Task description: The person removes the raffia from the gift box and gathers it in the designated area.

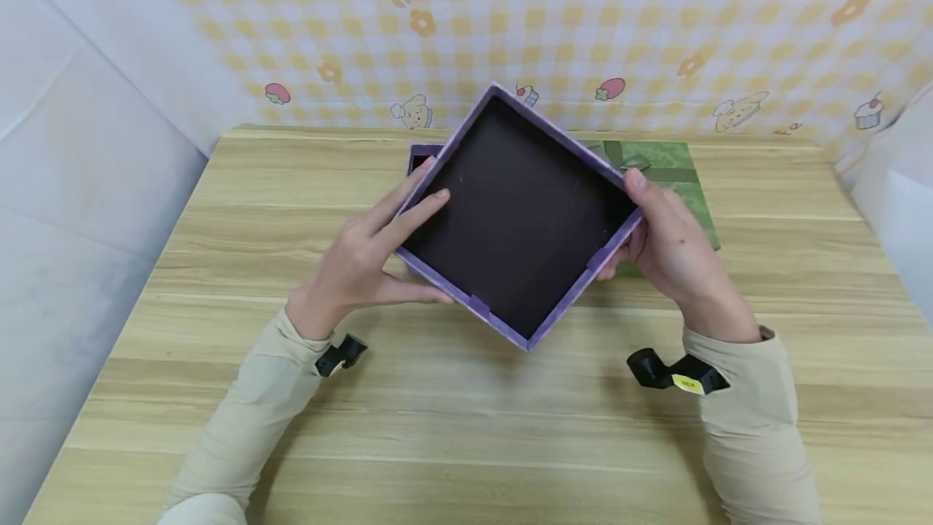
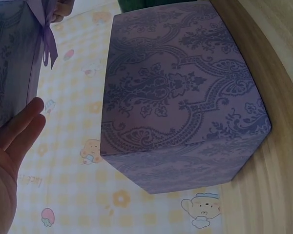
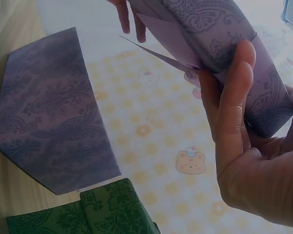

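A purple patterned box lid [image 1: 521,209] is tilted in the air, its dark inside facing up toward the head camera. My left hand [image 1: 357,253] holds its left corner, two fingers over the rim and the thumb along the lower side. At the right corner my right hand [image 1: 674,241] grips the lid, thumb on the rim and fingers beneath. A purple ribbon [image 2: 46,36] is tied around the lid's outer side. Behind the lid stands the purple box [image 2: 176,87], mostly hidden in the head view, with one dark-lined corner [image 1: 423,151] showing.
A green box [image 1: 674,160] with a green ribbon sits at the table's back right, beside the purple box. The wooden table [image 1: 510,428] ends at a yellow checked cloth [image 1: 466,39] behind. White cloth [image 1: 80,185] hangs at the left.
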Demonstrator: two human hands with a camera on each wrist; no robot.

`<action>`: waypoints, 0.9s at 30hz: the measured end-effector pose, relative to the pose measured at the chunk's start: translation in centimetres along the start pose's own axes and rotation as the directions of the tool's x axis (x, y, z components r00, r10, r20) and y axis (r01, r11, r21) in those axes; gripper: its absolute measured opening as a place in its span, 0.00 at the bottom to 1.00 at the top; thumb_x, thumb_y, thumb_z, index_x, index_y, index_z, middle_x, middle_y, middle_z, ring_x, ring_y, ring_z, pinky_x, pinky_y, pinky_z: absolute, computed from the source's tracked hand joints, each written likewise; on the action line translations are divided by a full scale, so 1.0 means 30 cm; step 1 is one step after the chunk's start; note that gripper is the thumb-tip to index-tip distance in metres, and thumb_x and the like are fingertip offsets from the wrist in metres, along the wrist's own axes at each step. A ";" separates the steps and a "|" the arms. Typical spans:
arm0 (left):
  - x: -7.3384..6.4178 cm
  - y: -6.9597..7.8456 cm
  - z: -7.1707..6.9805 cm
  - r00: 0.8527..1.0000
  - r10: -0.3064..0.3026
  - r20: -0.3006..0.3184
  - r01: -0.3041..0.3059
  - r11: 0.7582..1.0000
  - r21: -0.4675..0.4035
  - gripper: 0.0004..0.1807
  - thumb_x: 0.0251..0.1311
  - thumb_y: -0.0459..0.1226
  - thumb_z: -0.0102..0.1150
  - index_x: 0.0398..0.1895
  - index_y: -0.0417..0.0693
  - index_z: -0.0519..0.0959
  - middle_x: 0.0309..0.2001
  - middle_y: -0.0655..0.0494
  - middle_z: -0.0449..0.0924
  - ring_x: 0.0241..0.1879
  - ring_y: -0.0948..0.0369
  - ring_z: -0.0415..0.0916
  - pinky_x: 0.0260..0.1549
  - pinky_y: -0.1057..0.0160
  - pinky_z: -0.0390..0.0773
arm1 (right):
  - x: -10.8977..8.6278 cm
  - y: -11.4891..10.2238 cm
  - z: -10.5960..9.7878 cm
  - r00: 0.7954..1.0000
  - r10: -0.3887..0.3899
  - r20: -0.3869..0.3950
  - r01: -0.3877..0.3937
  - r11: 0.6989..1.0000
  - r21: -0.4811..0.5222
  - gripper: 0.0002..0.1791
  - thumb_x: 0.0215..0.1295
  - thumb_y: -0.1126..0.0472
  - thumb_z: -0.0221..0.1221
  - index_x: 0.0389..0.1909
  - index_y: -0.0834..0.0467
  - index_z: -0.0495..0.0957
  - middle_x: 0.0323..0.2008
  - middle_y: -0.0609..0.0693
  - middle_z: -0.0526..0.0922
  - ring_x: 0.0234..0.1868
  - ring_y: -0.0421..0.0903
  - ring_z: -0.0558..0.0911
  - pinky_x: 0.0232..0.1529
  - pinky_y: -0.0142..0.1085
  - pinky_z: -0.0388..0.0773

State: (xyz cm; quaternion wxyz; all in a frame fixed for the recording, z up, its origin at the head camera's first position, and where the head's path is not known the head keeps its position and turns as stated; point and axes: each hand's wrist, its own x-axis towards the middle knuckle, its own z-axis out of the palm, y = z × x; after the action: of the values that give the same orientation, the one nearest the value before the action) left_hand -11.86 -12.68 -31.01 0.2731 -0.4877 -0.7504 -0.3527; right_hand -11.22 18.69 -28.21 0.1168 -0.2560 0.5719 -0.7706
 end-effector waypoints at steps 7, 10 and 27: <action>0.002 0.004 0.014 0.998 0.008 -0.058 -0.008 1.000 -0.011 0.51 0.40 0.57 0.70 0.63 0.33 0.65 0.64 0.36 0.61 0.60 0.47 0.66 0.53 0.59 0.70 | 0.003 -0.001 0.001 1.000 0.014 -0.016 -0.014 0.999 -0.036 0.26 0.75 0.50 0.37 0.40 0.65 0.79 0.21 0.55 0.82 0.15 0.46 0.80 0.17 0.37 0.77; -0.001 0.002 0.021 0.998 0.007 -0.070 -0.009 1.000 -0.027 0.52 0.40 0.56 0.70 0.64 0.33 0.64 0.64 0.36 0.62 0.60 0.46 0.66 0.53 0.59 0.70 | -0.002 -0.001 0.005 0.999 0.027 -0.024 -0.029 0.995 -0.097 0.28 0.75 0.48 0.35 0.43 0.65 0.77 0.21 0.56 0.81 0.14 0.48 0.79 0.16 0.39 0.76; -0.019 -0.018 -0.008 0.976 -0.123 -0.181 0.121 0.992 -0.020 0.49 0.42 0.57 0.67 0.66 0.41 0.64 0.61 0.36 0.66 0.60 0.47 0.66 0.56 0.55 0.67 | -0.004 -0.014 0.106 0.977 -0.188 -0.104 0.049 0.668 -0.743 0.54 0.58 0.36 0.55 0.73 0.46 0.29 0.73 0.45 0.39 0.69 0.47 0.55 0.55 0.56 0.65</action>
State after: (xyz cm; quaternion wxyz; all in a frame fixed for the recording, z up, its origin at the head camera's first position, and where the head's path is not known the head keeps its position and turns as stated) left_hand -12.12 -13.31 -31.44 0.3163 -0.4075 -0.7494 -0.4152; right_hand -9.41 16.27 -27.17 -0.0962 -0.2505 0.8234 -0.5000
